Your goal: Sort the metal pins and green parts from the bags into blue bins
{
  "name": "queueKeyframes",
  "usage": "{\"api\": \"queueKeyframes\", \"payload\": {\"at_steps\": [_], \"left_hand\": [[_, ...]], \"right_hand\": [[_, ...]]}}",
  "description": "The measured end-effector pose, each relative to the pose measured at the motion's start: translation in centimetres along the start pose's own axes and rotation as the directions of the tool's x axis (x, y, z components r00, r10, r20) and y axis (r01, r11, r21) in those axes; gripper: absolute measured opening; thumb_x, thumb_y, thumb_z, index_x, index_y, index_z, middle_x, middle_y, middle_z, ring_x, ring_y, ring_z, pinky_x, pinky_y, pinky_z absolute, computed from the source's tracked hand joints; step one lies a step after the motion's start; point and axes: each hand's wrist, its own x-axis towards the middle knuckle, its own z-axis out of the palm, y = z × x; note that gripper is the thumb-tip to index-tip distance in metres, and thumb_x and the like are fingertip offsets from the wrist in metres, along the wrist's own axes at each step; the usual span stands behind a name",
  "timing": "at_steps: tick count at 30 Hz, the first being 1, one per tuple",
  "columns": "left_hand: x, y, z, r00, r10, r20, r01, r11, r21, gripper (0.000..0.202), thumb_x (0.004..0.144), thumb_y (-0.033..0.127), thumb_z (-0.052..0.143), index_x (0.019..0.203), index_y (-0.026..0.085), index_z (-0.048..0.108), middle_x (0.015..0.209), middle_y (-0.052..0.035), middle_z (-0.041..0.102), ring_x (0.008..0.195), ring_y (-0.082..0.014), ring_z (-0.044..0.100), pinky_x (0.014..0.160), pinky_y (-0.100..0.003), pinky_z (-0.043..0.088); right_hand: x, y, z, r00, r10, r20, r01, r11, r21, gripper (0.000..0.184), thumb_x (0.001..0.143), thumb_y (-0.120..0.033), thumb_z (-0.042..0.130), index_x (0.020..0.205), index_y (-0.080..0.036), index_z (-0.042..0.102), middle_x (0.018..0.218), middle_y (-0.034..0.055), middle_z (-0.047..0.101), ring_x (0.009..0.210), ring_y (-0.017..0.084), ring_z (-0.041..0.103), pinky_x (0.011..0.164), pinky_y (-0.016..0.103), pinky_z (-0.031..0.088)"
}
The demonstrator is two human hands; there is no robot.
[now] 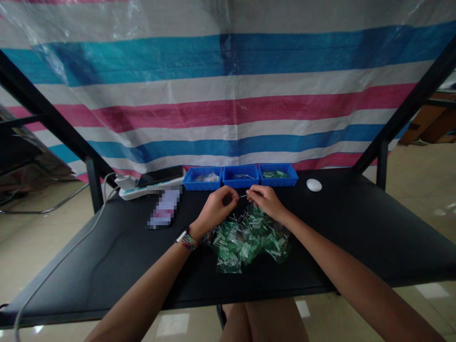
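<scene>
A thin, light metallic rod (243, 196) spans the small gap between my two hands; its exact kind is too small to make out. My left hand (221, 202) pinches one end between thumb and fingers. At the other end, the fingertips of my right hand (264, 199) are closed on it. Below both hands lies a pile of small clear and green plastic packets (245, 242) with slim pieces inside. Several loose metal rods (242, 217) show at the top of the pile, partly hidden by my hands.
Behind my hands stand three blue bins: the left bin (186, 179) with clear pieces, the middle bin (228, 183) with metal rods, the right bin (292, 180) with green packets. A power strip (132, 194), a blurred-out phone (166, 209) and a white oval object (314, 185) sit on the black table (356, 223).
</scene>
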Motion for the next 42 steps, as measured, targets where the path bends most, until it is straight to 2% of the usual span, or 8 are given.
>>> {"api": "queueKeyframes", "payload": {"at_steps": [5,11,15,19,22,26,32,42], "left_hand": [[0.0,0.2,0.1,1.0,-0.023,-0.005,0.023,0.999,-0.028,0.011,0.094,0.028,0.063,0.093,0.019,0.068,0.087,-0.0025,0.07,0.075,-0.015,0.06,0.066,-0.025,0.043],[0.3,0.5,-0.2,0.99,-0.129,-0.049,0.115,0.968,-0.224,0.028,0.097,0.045,0.061,0.09,0.018,0.065,0.08,-0.0021,0.066,0.069,-0.0145,0.056,0.063,-0.025,0.042],[0.4,0.7,-0.4,0.971,-0.239,0.023,0.235,0.928,-0.289,0.04,0.099,0.051,0.053,0.08,0.017,0.065,0.071,-0.0025,0.063,0.064,-0.0147,0.056,0.057,-0.026,0.04],[0.4,0.7,-0.3,0.957,-0.283,0.067,0.289,0.896,-0.337,0.042,0.096,0.054,0.055,0.079,0.017,0.065,0.069,-0.0022,0.062,0.063,-0.0141,0.056,0.054,-0.025,0.038],[0.5,0.4,-0.2,0.958,-0.28,0.056,0.281,0.893,-0.351,0.042,0.094,0.056,0.06,0.078,0.017,0.064,0.069,-0.0011,0.061,0.061,-0.0125,0.053,0.053,-0.024,0.035],[0.5,0.2,0.0,0.965,-0.263,0.008,0.247,0.895,-0.37,0.04,0.092,0.054,0.065,0.08,0.017,0.063,0.07,0.0001,0.059,0.06,-0.0113,0.05,0.053,-0.023,0.036],[0.6,0.0,0.0,0.972,-0.229,-0.048,0.19,0.891,-0.412,0.028,0.085,0.043,0.075,0.088,0.016,0.067,0.074,0.0001,0.061,0.064,-0.0118,0.054,0.056,-0.023,0.039],[0.7,-0.7,0.3,0.98,-0.176,-0.098,0.121,0.903,-0.412,0.025,0.084,0.038,0.078,0.09,0.015,0.069,0.078,-0.0018,0.064,0.069,-0.0133,0.057,0.064,-0.025,0.044]], "right_hand": [[0.0,0.0,0.3,1.0,0.024,0.008,-0.024,0.995,0.095,0.036,0.089,-0.052,0.069,0.075,-0.02,0.065,0.071,0.0002,0.068,0.054,0.013,0.06,0.053,0.026,0.045],[0.0,-0.6,0.4,0.999,-0.003,-0.032,0.007,0.99,0.143,0.025,0.083,-0.044,0.076,0.084,-0.02,0.068,0.073,-0.0005,0.067,0.056,0.014,0.061,0.055,0.026,0.047],[-0.2,-0.9,0.4,0.998,-0.012,-0.058,0.02,0.99,0.141,0.022,0.082,-0.04,0.077,0.087,-0.021,0.068,0.071,-0.0013,0.065,0.056,0.015,0.062,0.055,0.027,0.047],[-0.3,-0.9,0.4,0.997,-0.031,-0.075,0.04,0.992,0.121,0.018,0.083,-0.037,0.076,0.088,-0.021,0.068,0.066,-0.0021,0.064,0.056,0.015,0.062,0.054,0.027,0.046],[-0.3,-0.8,0.4,0.997,-0.032,-0.073,0.041,0.993,0.112,0.017,0.083,-0.035,0.076,0.088,-0.021,0.069,0.065,-0.0019,0.064,0.055,0.015,0.061,0.054,0.027,0.047],[-0.2,-0.6,0.6,0.997,-0.019,-0.078,0.031,0.988,0.154,0.021,0.08,-0.036,0.078,0.09,-0.02,0.07,0.079,0.0007,0.068,0.056,0.013,0.06,0.052,0.026,0.049],[0.1,-0.6,0.3,0.994,0.04,-0.101,-0.01,0.958,0.287,0.035,0.077,-0.035,0.08,0.106,-0.021,0.069,0.084,-0.001,0.069,0.052,0.011,0.06,0.05,0.025,0.05],[0.1,-1.0,-0.1,0.988,0.142,-0.055,-0.114,0.93,0.35,0.029,0.075,-0.044,0.081,0.086,-0.019,0.07,0.074,0.0003,0.072,0.051,0.011,0.061,0.049,0.023,0.047]]}}
